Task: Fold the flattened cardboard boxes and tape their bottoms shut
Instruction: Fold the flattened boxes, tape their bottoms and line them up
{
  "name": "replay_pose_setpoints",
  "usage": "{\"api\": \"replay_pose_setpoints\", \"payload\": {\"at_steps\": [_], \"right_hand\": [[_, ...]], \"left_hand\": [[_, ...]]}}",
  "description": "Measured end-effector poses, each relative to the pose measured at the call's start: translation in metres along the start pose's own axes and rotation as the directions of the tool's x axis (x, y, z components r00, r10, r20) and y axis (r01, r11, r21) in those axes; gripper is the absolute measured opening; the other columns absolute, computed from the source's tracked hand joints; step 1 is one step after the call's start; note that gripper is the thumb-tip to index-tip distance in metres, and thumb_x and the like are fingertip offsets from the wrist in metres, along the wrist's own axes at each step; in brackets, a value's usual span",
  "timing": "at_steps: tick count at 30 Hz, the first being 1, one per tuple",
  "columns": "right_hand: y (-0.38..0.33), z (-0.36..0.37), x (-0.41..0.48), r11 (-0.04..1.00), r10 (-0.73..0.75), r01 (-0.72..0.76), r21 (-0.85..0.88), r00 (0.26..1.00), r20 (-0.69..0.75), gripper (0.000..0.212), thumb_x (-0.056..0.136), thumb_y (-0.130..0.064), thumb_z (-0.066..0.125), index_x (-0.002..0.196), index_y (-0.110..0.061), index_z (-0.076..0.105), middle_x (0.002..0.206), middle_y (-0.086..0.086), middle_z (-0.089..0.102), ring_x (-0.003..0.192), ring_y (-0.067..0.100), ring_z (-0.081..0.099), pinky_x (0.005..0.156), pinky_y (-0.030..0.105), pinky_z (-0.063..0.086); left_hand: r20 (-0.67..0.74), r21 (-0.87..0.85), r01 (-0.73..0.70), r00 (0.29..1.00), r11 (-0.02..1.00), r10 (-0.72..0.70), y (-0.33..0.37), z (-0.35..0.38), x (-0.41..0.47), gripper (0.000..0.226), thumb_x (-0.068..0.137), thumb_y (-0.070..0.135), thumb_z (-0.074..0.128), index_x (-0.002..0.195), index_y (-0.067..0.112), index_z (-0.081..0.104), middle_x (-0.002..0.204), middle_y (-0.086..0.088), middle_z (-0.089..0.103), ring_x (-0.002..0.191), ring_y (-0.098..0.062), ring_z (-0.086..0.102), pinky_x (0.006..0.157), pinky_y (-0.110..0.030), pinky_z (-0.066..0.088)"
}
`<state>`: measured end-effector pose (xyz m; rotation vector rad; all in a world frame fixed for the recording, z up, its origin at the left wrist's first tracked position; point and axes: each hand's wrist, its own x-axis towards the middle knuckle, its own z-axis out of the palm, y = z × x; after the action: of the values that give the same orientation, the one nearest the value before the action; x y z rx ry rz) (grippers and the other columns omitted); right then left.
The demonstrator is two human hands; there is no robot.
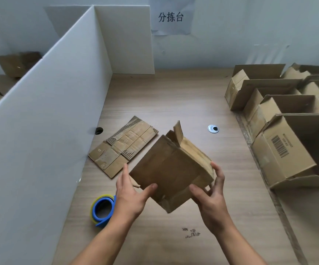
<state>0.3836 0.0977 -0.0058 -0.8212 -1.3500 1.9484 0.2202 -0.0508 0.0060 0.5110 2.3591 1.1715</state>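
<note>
Cardboard box [171,169], partly opened with one flap raised, is held tilted above the table [174,92], right of the white divider [50,121]. Nearest the divider lie the tape roll [103,209] and a flattened box [123,146]. Further from it, the left hand [130,197] pinches the held box's left edge, thumb on top, the right hand [210,199] clasps its lower right corner, and open boxes [281,150] stand farthest off.

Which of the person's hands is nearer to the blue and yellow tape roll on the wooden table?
Left. The left hand sits just right of the blue and yellow tape roll, gripping the brown cardboard box; the right hand holds the box's right side.
</note>
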Motion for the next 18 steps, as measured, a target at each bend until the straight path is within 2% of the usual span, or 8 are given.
{"api": "replay_pose_setpoints", "payload": {"at_steps": [3,5,6,8,10,14,16,18], "right_hand": [[0.006,-0.013,-0.003,0.990,0.084,-0.076,-0.118,0.995,0.060,0.073,0.081,-0.001,0.075,0.129,-0.048,0.045,0.130,0.004,0.061,0.109,0.019,0.065,0.094,0.038,0.055],[0.009,-0.026,-0.002,0.930,0.092,-0.056,-0.362,0.992,0.081,0.061,0.082,-0.015,0.077,0.127,-0.045,0.049,0.141,-0.006,0.053,0.126,0.011,0.055,0.093,0.016,0.048],[0.011,-0.032,-0.002,0.880,0.090,-0.041,-0.474,0.993,0.080,0.056,0.083,-0.025,0.077,0.129,-0.042,0.051,0.145,-0.011,0.046,0.133,0.009,0.048,0.098,0.014,0.044],[0.016,-0.041,-0.002,0.810,0.089,-0.011,-0.586,0.990,0.106,0.058,0.078,-0.046,0.073,0.133,-0.040,0.053,0.142,-0.016,0.048,0.132,0.007,0.048,0.105,0.032,0.046],[0.021,-0.044,-0.004,0.823,0.134,-0.039,-0.567,0.983,0.126,0.063,0.077,-0.053,0.070,0.136,-0.046,0.050,0.135,-0.015,0.056,0.126,0.007,0.053,0.104,0.042,0.048],[0.025,-0.042,-0.011,0.898,0.248,-0.168,-0.406,0.957,0.153,0.066,0.076,-0.064,0.070,0.135,-0.044,0.050,0.135,-0.017,0.059,0.126,0.001,0.054,0.110,0.035,0.042],[0.026,-0.044,-0.012,0.904,0.225,-0.173,-0.392,0.970,0.090,0.077,0.068,-0.080,0.066,0.130,-0.035,0.058,0.129,-0.011,0.063,0.122,0.004,0.057,0.108,0.037,0.045],[0.023,-0.047,-0.014,0.915,0.186,-0.148,-0.375,0.980,0.067,0.073,0.071,-0.076,0.065,0.126,-0.028,0.061,0.122,-0.009,0.067,0.118,0.007,0.060,0.102,0.031,0.048]], "left_hand": [[0.087,-0.263,0.094,0.993,0.960,-0.074,-0.008,0.002,-0.003,0.097,0.079,0.030,0.083,0.155,0.033,0.022,0.139,-0.001,0.054,0.118,-0.020,0.059,0.102,-0.038,0.048],[0.015,-0.183,0.009,1.000,0.983,-0.006,-0.013,0.001,-0.005,0.086,0.079,0.031,0.083,0.147,0.039,0.033,0.122,0.007,0.061,0.106,-0.018,0.063,0.095,-0.033,0.049],[-0.003,-0.120,-0.052,0.999,0.991,0.052,-0.018,0.001,-0.005,0.082,0.077,0.031,0.084,0.143,0.042,0.036,0.116,0.008,0.062,0.101,-0.016,0.063,0.092,-0.029,0.050],[0.069,-0.067,-0.110,0.991,0.992,0.115,-0.024,0.002,-0.007,0.082,0.078,0.029,0.083,0.145,0.043,0.036,0.116,0.003,0.062,0.099,-0.012,0.063,0.086,-0.014,0.049],[0.153,-0.049,-0.134,0.978,0.990,0.140,-0.031,0.005,-0.010,0.093,0.076,0.041,0.080,0.149,0.054,0.023,0.127,0.002,0.061,0.109,-0.013,0.063,0.094,-0.018,0.049],[0.219,-0.010,-0.150,0.964,0.989,0.149,-0.039,0.008,-0.018,0.105,0.076,0.046,0.079,0.147,0.063,0.004,0.133,0.025,0.047,0.115,-0.002,0.057,0.106,-0.033,0.045],[0.228,-0.043,-0.138,0.963,0.990,0.144,-0.043,0.007,-0.021,0.098,0.071,0.058,0.076,0.145,0.062,0.011,0.133,0.030,0.045,0.116,0.006,0.054,0.104,-0.028,0.046],[0.261,-0.034,-0.167,0.950,0.985,0.170,-0.046,0.006,-0.022,0.087,0.068,0.070,0.070,0.143,0.060,0.026,0.137,0.024,0.047,0.124,0.008,0.048,0.101,-0.027,0.048]]}}
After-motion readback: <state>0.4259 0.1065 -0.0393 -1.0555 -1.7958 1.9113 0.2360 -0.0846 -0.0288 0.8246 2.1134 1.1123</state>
